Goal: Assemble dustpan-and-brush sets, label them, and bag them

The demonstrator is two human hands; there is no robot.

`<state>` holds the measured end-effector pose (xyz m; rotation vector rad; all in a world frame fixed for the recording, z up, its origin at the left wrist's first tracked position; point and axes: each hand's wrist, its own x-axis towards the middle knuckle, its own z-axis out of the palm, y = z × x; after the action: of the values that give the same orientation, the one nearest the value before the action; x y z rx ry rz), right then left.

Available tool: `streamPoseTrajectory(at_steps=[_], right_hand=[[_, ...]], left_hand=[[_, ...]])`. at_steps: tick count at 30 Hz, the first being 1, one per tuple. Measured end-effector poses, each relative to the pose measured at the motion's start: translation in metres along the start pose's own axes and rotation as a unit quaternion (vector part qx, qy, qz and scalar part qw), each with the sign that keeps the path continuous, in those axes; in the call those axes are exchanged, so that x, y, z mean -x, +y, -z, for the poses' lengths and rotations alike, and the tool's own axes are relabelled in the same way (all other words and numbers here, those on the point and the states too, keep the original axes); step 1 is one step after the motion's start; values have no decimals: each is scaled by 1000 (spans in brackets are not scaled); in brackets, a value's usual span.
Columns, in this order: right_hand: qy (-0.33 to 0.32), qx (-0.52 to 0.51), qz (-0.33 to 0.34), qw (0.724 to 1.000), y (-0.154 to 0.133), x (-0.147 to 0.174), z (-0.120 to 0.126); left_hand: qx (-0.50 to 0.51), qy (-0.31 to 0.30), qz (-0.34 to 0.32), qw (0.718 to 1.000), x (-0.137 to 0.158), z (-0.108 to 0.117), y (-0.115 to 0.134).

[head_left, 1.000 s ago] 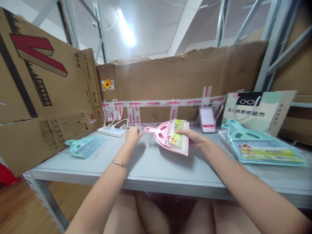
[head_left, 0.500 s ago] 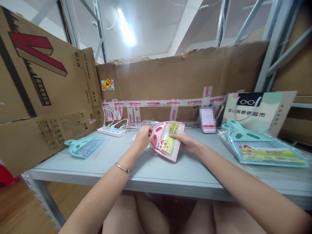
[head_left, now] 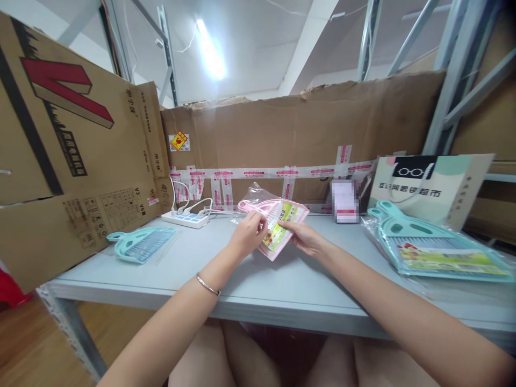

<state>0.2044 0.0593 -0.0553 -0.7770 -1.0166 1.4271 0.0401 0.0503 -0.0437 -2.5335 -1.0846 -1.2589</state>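
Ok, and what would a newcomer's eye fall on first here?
Probably the pink dustpan set near the centre, held in the right hand with the left hand at its handle side. Next might be the big red V printed on the cardboard box at the far left, then the bright tube light on the ceiling.

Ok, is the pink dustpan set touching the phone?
Apart. The head view shows cardboard and tabletop between the pink dustpan set and the phone.

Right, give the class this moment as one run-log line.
left hand: curled at pink dustpan set; right hand: gripping its right side; clear plastic: beyond its handle; phone: upright
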Motion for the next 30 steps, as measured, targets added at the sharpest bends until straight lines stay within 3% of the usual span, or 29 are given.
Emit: streamPoseTrajectory(at_steps=[6, 10, 13, 15, 16, 17, 19, 21, 22, 27, 30], right_hand=[[-32, 18, -7, 999, 9, 8, -11], [-3, -16, 2, 1000, 8, 9, -17], [36, -68, 14, 997, 2, 8, -19], [57, -99, 28, 993, -2, 7, -19], [66, -109, 34, 991, -3, 6, -18], [72, -114, 38, 990, -3, 5, -18], [72, -115, 40, 990, -2, 4, -16], [68, -108, 39, 991, 1, 2, -15], [67, -106, 38, 991, 2, 1, -14], [75, -99, 25, 992, 2, -2, -11], [138, -72, 19, 988, -4, -6, 0]], left_hand=[[-40, -28, -41, 998, -1, -5, 9], [-23, -26, -44, 998, 1, -1, 10], [9, 90, -7, 996, 0, 8, 7], [44, 203, 96, 973, -2, 12, 4], [81, 230, 170, 955, -3, 13, 2], [138, 220, 246, 934, -4, 12, 0], [295, 101, 352, 883, -5, 9, -2], [432, -39, 354, 828, -4, 3, -3], [473, -80, 330, 813, -3, 0, -3], [519, -94, 269, 806, 2, -4, -6], [523, -84, 272, 804, 3, -1, -11]])
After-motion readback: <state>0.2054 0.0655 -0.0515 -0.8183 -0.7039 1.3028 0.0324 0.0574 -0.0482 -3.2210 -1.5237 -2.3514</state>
